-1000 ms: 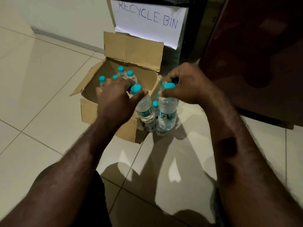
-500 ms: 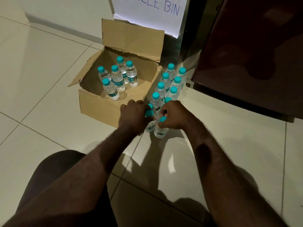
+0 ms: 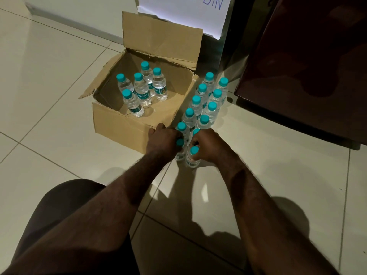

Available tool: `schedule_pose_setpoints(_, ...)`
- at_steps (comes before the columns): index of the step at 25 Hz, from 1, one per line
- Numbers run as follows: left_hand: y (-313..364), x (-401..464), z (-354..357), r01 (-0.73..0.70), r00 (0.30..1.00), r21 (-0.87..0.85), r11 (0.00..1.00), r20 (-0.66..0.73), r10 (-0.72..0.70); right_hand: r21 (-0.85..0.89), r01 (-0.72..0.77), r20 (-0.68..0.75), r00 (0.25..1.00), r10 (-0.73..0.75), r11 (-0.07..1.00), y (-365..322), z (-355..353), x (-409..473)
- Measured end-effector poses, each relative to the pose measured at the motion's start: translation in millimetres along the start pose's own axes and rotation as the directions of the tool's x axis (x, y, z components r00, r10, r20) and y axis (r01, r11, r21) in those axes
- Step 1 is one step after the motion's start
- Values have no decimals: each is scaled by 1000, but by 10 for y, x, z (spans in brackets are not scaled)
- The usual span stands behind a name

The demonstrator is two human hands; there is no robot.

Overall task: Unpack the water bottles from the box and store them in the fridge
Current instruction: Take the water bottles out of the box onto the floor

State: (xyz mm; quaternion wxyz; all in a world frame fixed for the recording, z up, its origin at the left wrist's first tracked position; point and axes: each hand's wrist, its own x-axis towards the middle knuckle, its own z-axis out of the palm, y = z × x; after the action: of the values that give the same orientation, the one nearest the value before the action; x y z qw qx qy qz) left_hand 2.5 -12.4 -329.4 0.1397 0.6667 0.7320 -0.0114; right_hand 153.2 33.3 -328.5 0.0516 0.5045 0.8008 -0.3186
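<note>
Head view: left hand [image 3: 163,140] curls round one bottle [image 3: 180,150], right hand [image 3: 208,144] round another [image 3: 192,158], both upright on the floor [image 3: 59,155] at the box's [image 3: 119,124] 4 o'clock corner. More bottles [image 3: 206,104] line up toward 1 o'clock; five [image 3: 143,89] remain boxed. Fingers hide both necks. At 12, a sign [image 3: 184,8] is cut off.

The word "Bisleri" stands in white on the teal label of a water bottle [image 3: 141,90] upright in the cardboard box [image 3: 119,124]. The bottle nearest the box's front wall [image 3: 133,104] carries the same label, turned so that only its last letters, probably "leri", can be read. Above the box, a white paper sign [image 3: 184,12] bears "BIN" handwritten in blue ink; anything written before it is cut off by the picture's top edge.
</note>
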Motion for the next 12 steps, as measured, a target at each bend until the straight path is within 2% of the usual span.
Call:
schedule_pose_setpoints(3,-50,5,-35,20,1000,-5,1000,11,-19,26,-29,55,998,27,999,-37,-144,-24)
schedule_pose_setpoints(8,-127,-63,-142,-33,999,-130,991,-13,31,214,-81,109,992,59,973,-58,-668,-19)
schedule_pose_setpoints(10,-232,-55,-243,-13,1000,-210,978,-29,7,290,-54,30,998,48,956,-98,-804,45)
schedule_pose_setpoints(12,-425,8,-367,57,991,-291,955,-102,-90,308,30,-106,994,3,951,-222,-852,210)
